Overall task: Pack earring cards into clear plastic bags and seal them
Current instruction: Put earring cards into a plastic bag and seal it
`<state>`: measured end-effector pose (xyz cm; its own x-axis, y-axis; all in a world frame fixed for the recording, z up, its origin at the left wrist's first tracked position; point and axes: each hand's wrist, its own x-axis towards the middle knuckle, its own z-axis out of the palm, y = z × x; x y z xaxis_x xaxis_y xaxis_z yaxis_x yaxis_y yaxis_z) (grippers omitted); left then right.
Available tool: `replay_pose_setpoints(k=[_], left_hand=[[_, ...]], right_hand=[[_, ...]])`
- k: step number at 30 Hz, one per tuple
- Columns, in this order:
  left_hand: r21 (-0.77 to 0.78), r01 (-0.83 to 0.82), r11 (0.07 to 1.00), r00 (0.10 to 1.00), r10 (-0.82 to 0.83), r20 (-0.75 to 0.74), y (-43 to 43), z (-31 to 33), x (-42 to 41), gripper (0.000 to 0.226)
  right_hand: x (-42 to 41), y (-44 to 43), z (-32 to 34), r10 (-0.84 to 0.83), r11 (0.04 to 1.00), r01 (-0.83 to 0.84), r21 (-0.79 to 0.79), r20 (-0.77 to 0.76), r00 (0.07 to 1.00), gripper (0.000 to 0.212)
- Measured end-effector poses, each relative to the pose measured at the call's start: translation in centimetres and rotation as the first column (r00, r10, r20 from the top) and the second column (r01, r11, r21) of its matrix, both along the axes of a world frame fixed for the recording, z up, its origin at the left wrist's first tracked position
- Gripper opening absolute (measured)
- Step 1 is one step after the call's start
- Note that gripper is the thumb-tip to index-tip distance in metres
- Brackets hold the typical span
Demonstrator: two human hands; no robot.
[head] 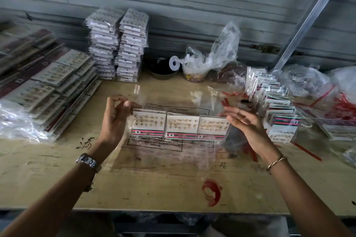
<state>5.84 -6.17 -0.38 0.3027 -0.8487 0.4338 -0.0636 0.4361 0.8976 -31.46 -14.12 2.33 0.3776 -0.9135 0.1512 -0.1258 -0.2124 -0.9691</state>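
A large clear plastic bag with a printed warning label lies raised over the middle of the wooden table. Three earring cards sit side by side inside it, white with red and green stripes along the bottom. My left hand pinches the bag's left edge beside the left card. My right hand is at the bag's right edge with fingers stretched out flat; it looks blurred.
Two tall stacks of bagged cards stand at the back. Flat card packs cover the left side. Smaller bagged cards lean in a row at right, with red strips and crumpled bags beyond. A dark bowl sits behind.
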Motion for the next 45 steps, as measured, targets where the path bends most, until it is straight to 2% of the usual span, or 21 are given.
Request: replay_pose_setpoints(k=[3,6,10,12,15,17,19,21,23,27,31,34,36,41,45], left_hand=[[0.044,-0.026,0.999,1.0,0.025,0.006,-0.1,-0.1,-0.2,0.023],[0.074,-0.04,0.996,0.997,0.036,0.062,-0.1,-0.2,0.1,0.018],[0.1,-0.053,0.994,0.998,0.058,-0.04,-0.5,0.1,0.8,0.011],[0.094,-0.073,0.993,0.993,0.081,-0.086,-1.2,1.0,1.3,0.011],[0.095,-0.061,0.994,0.988,0.073,-0.134,-2.2,2.2,2.2,0.012],[0.092,-0.065,0.994,0.993,0.073,-0.088,-2.2,2.1,2.9,0.018],[0.115,-0.039,0.993,0.998,0.044,-0.038,-1.2,1.3,3.5,0.013],[0.142,-0.002,0.99,0.999,-0.005,0.052,0.1,0.1,3.9,0.018],[0.179,0.01,0.984,0.989,-0.037,0.143,1.3,-1.2,4.2,0.016],[0.209,0.013,0.978,0.986,-0.047,0.158,3.2,-2.3,3.6,0.013],[0.22,-0.065,0.973,0.973,0.012,0.232,4.4,-2.4,2.6,0.015],[0.203,-0.087,0.975,0.951,0.021,0.307,4.7,-1.9,2.2,0.013],[0.182,-0.103,0.978,0.941,0.037,0.337,4.7,-1.5,1.8,0.012],[0.073,-0.182,0.981,0.949,0.156,0.275,4.1,-1.5,0.8,0.014],[-0.01,-0.233,0.972,0.935,0.227,0.274,3.1,-2.2,0.5,0.008]], right_hand=[[0.2,-0.2,0.1,-0.061,0.998,0.06,-0.02,-0.073,0.995,0.028],[0.6,-0.5,0.0,-0.117,0.993,0.116,-0.012,-0.03,0.993,0.031],[1.4,-1.4,0.7,-0.233,0.972,0.233,0.004,0.059,0.971,0.02],[2.0,-2.3,1.3,-0.236,0.971,0.237,-0.009,0.072,0.969,0.006],[2.8,-3.2,2.4,-0.207,0.973,0.219,-0.066,0.152,0.966,0.019],[2.8,-3.2,2.5,-0.191,0.971,0.206,-0.12,0.126,0.973,0.022],[2.1,-2.6,1.8,-0.185,0.972,0.187,-0.145,0.028,0.982,0.015],[1.3,-1.5,0.1,-0.164,0.979,0.153,-0.133,-0.073,0.984,0.014],[0.6,-0.2,-1.6,-0.147,0.985,0.138,-0.102,-0.085,0.985,0.013],[0.1,1.9,-3.9,-0.112,0.988,0.1,-0.115,-0.097,0.989,0.011],[0.2,3.4,-5.0,-0.19,0.976,0.185,-0.115,-0.038,0.981,0.014],[0.4,4.2,-5.3,-0.26,0.963,0.262,-0.069,0.038,0.965,0.029],[0.9,4.3,-5.0,-0.278,0.956,0.285,-0.063,0.098,0.956,0.03],[2.5,3.9,-4.5,-0.344,0.925,0.373,-0.064,0.269,0.899,0.029],[3.4,3.5,-4.6,-0.405,0.89,0.45,-0.068,0.332,0.852,0.03]])
